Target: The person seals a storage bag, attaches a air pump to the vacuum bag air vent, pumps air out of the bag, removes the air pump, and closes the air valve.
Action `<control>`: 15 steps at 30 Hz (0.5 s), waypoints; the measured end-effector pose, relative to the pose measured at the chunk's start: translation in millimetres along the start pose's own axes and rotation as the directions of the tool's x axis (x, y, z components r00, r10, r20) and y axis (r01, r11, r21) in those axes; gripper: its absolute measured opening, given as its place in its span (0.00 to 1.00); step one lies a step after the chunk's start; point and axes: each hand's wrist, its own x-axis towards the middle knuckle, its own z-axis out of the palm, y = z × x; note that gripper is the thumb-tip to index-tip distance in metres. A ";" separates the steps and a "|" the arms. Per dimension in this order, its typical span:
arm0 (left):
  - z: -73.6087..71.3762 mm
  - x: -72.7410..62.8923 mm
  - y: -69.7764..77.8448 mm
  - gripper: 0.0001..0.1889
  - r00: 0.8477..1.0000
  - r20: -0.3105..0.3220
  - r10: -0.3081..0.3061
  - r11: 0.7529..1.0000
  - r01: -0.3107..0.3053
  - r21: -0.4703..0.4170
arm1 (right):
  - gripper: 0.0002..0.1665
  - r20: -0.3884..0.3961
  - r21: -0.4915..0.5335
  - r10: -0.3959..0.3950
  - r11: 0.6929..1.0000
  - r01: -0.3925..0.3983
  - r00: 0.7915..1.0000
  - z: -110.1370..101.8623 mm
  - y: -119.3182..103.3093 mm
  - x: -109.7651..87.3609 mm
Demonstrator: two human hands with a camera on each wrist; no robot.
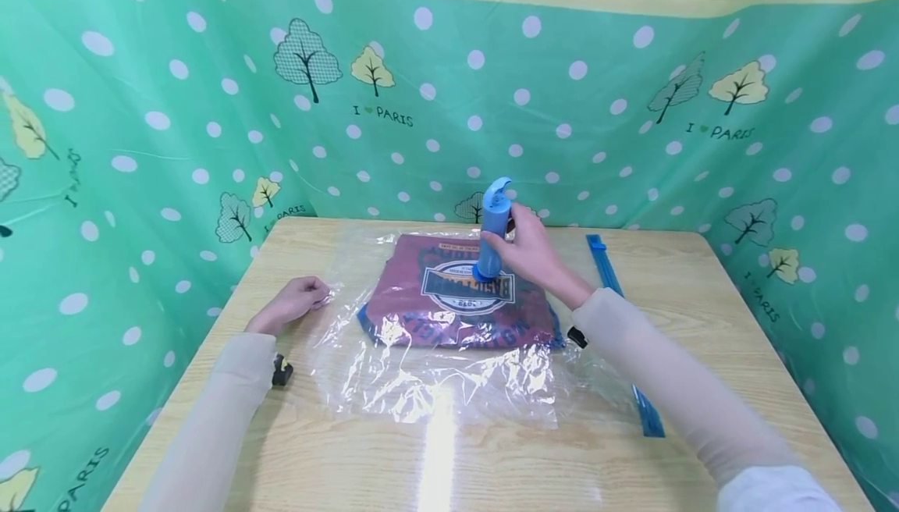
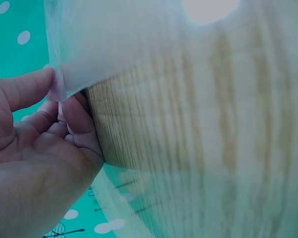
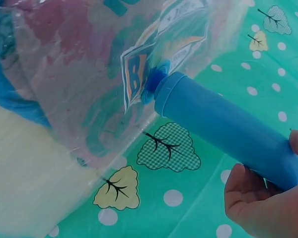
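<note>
A clear plastic vacuum bag [image 1: 393,387] lies on the table with a folded maroon shirt [image 1: 407,286] inside, its printed badge showing through. My left hand [image 1: 298,299] pinches the bag's left edge between thumb and fingers; the left wrist view shows the film [image 2: 58,84] caught there. The right hand [image 1: 528,250] grips a blue hand pump [image 1: 495,223] by its barrel, fingers and thumb wrapped around it. The pump's lower end meets the round blue valve [image 3: 156,82] on top of the bag, over the shirt's badge. It stands nearly upright, leaning slightly.
A long blue strip with a slider [image 1: 602,262] lies along the right of the table, partly under my right forearm. The wooden table [image 1: 337,465] is bordered at the back and sides by a green dotted curtain [image 1: 393,51].
</note>
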 end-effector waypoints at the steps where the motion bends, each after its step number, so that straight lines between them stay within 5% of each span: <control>1: 0.0 -0.3 0.4 0.10 1.000 -0.001 -0.002 1.000 0.002 0.003 | 0.25 0.002 -0.007 -0.001 1.000 0.001 1.000 1.2 0.1 0.7; 15: -3.0 -1.2 6.8 0.13 0.999 0.001 -0.048 0.997 0.047 0.057 | 0.27 0.068 -0.004 0.017 1.000 -0.016 0.998 10.3 0.5 10.9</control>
